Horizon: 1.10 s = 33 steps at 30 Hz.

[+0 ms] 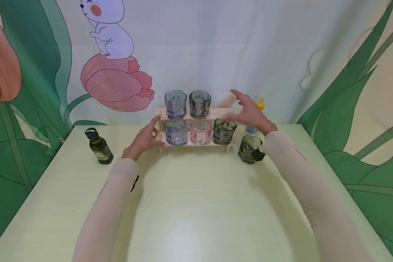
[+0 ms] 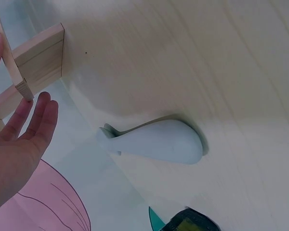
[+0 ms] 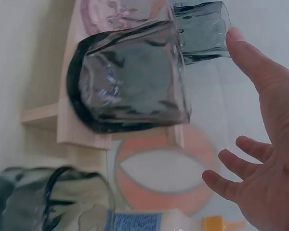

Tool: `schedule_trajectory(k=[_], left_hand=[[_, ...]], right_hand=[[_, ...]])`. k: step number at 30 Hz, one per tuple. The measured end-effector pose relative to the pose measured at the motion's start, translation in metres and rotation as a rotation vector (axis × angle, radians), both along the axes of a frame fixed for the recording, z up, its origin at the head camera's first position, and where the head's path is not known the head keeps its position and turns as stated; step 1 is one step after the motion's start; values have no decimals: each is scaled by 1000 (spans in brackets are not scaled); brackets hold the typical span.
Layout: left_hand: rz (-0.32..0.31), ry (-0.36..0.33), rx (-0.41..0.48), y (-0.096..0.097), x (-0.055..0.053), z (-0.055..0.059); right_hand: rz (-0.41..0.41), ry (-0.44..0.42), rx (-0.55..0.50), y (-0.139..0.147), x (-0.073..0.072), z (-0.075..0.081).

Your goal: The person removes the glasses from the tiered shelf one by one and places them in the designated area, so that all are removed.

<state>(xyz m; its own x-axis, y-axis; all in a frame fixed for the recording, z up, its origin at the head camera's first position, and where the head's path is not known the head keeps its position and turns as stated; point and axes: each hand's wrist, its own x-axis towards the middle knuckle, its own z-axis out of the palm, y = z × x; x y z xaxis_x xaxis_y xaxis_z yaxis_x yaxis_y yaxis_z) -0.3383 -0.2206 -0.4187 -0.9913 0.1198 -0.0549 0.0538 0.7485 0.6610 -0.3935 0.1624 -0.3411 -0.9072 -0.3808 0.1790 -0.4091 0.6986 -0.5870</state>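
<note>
A two-step wooden rack (image 1: 193, 143) stands at the back of the table. On its upper step are a blue glass (image 1: 175, 104) and a grey glass (image 1: 199, 104); the lower step bears a blue glass (image 1: 175, 132), a pink glass (image 1: 201, 131) and a dark grey-green glass (image 1: 224, 131). My left hand (image 1: 145, 139) is at the rack's left end, its nearly straight fingers and thumb touching the wood. Spread and holding nothing, my right hand (image 1: 250, 113) is above the rack's right end, thumb near the dark glass.
Another dark green glass (image 1: 247, 149) stands right of the rack, partly behind the right wrist. Behind it is a bottle with a yellow nozzle (image 1: 260, 104). A dark green bottle (image 1: 99, 146) stands at left. In the left wrist view, a pale grey pear-shaped thing (image 2: 159, 141) shows.
</note>
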Motion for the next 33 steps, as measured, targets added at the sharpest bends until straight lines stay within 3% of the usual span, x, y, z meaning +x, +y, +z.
schedule_trajectory(k=[5, 14, 33], left_hand=[[3, 2, 1, -1, -4, 0], [6, 13, -2, -3, -4, -2], [9, 24, -3, -1, -1, -5]], right_hand=[[12, -19, 10, -17, -9, 12], [58, -39, 23, -51, -20, 17], [66, -81, 50, -99, -27, 9]])
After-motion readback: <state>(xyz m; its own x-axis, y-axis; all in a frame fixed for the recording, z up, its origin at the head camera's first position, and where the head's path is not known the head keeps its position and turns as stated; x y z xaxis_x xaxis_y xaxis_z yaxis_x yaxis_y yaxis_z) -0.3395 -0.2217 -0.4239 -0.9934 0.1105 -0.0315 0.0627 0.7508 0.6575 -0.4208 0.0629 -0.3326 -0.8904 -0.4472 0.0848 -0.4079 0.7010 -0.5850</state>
